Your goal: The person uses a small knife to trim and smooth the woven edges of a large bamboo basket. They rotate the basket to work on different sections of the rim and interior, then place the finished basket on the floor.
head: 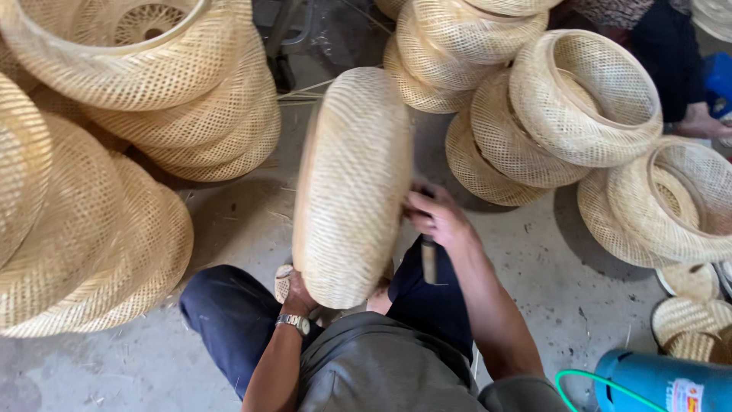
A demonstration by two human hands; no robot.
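Note:
A round woven bamboo basket (pixel 352 183) stands on its edge between my knees, its side toward the camera. My left hand (pixel 299 294), with a wristwatch, holds its lower left rim from beneath. At the basket's right side my right hand (pixel 435 217) is closed, pressed against the weave. A slim metal tool (pixel 428 259) hangs just below this hand; whether the hand grips it is unclear.
Stacks of similar woven baskets (pixel 183 99) lie at left, and more baskets (pixel 587 99) lie at upper right on the concrete floor. Another person's dark sleeve and hand (pixel 698 122) show at far right. A blue canister (pixel 663 381) with a green hose sits at bottom right.

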